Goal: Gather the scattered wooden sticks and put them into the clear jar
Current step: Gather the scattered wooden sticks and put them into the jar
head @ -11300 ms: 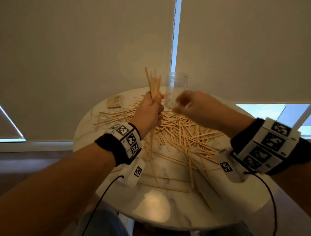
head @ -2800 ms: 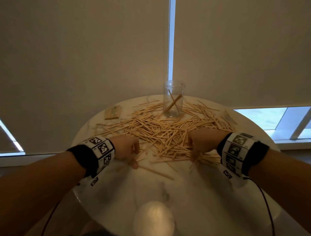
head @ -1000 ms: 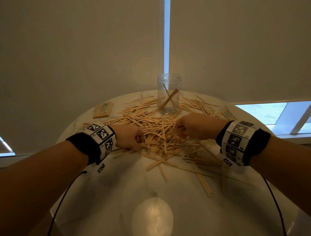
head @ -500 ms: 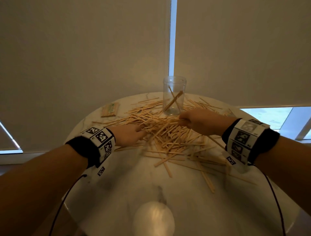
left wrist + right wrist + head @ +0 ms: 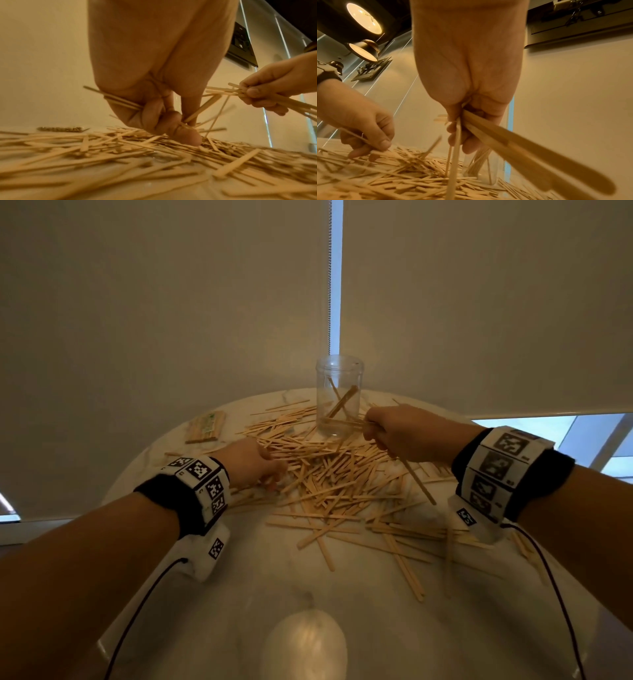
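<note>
A heap of wooden sticks (image 5: pixel 329 477) lies scattered across the round marble table (image 5: pixel 308 594). The clear jar (image 5: pixel 339 397) stands upright at the far edge with a few sticks inside. My right hand (image 5: pixel 394 433) is lifted just right of the jar and grips a bunch of sticks (image 5: pixel 513 146) that poke out both sides of the fist. My left hand (image 5: pixel 255 462) is down on the left side of the heap, its fingers (image 5: pixel 171 121) curled round a few sticks (image 5: pixel 120 100) and pinching more from the pile.
A wrapped bundle of sticks (image 5: pixel 206 427) lies at the table's far left. Loose sticks (image 5: pixel 404 566) trail toward the near right edge. Roller blinds hang close behind the table. A lamp's reflection (image 5: pixel 305 645) shines on the near tabletop.
My right hand has risen off the heap with a bunch of sticks and moved toward the jar. My left hand stays low on the pile, gathering sticks.
</note>
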`<state>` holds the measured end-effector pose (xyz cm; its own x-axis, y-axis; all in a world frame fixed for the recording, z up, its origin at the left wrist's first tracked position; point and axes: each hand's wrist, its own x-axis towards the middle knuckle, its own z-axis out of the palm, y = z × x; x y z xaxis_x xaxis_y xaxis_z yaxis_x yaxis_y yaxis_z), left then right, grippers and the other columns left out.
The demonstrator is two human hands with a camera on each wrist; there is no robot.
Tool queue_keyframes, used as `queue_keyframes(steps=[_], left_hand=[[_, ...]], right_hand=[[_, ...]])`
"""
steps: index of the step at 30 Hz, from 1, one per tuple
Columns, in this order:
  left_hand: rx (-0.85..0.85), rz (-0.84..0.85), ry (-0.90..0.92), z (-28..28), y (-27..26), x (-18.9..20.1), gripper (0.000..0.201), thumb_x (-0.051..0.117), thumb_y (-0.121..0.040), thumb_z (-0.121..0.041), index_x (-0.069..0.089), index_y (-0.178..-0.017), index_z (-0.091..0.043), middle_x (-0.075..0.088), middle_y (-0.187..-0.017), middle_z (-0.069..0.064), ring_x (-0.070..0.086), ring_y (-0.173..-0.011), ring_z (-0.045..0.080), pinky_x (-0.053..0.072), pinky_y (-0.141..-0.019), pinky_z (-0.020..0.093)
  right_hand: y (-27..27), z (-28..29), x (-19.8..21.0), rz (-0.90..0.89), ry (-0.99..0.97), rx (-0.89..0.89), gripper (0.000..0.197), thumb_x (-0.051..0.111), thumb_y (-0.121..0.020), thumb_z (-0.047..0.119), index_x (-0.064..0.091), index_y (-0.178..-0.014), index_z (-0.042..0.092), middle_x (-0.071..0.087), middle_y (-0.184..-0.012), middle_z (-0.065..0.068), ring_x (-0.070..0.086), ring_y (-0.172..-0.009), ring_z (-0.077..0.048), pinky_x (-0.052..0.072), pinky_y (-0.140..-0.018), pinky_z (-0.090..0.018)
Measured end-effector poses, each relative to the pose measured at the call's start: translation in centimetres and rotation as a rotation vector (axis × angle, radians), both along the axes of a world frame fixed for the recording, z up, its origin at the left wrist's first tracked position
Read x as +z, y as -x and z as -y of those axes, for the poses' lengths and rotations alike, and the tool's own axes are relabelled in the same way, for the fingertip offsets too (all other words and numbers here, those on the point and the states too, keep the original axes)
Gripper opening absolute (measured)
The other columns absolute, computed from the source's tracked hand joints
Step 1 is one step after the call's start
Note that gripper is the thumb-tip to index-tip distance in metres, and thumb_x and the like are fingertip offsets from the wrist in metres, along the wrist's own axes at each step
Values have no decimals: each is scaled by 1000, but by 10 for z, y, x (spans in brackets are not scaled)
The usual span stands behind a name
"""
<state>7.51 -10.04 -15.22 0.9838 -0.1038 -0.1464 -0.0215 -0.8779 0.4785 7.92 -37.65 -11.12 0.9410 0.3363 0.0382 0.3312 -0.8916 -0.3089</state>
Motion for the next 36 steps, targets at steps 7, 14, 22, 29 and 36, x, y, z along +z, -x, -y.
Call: queue_keyframes(steps=[7, 14, 22, 29, 36], left_hand=[[105, -104, 209, -7, 4, -8, 27, 62, -98, -26, 77, -89, -6, 72, -83, 20, 55, -66, 21, 46, -65, 32], [191, -96, 693, 16, 19, 9, 22, 39, -107, -14, 55, -93, -6, 56, -81, 9, 65, -72, 23, 57, -66, 38], [160, 37, 955, 65, 32, 25, 25, 35, -109, -25, 54, -114, -8, 70, -110, 12, 70, -94, 26, 60, -75, 40], [236, 163, 1100, 85, 40, 29, 26, 41, -106, -35, 57, -115, -16, 67, -95, 11, 66, -73, 25, 58, -63, 39], [250, 190, 1127, 87, 47, 22, 33, 29, -109, -29, 56, -122, -16, 49, -64, -1, 40, -47, 9, 33, -43, 24]], right_hand=[[10, -11, -2, -15, -191, -25, 22, 32, -103, 23, 50, -91, 24, 58, -80, -4, 55, -69, -22, 49, -63, -39], [10, -35, 4, 152, -402, -50, 22, 32, -104, 31, 50, -92, 26, 70, -73, 2, 66, -65, -11, 48, -60, -28], [18, -72, 5, 17, -672, -86, 36, 36, -106, 35, 63, -97, 14, 64, -88, 0, 61, -79, -14, 45, -59, -25], [24, -87, -4, 10, -908, -83, 36, 47, -103, 37, 70, -97, 10, 72, -89, -15, 72, -77, -25, 63, -66, -37], [27, -79, 0, 117, -790, 28, 37, 65, -91, 44, 72, -85, 8, 68, -74, -10, 57, -60, -18, 46, -58, -29]])
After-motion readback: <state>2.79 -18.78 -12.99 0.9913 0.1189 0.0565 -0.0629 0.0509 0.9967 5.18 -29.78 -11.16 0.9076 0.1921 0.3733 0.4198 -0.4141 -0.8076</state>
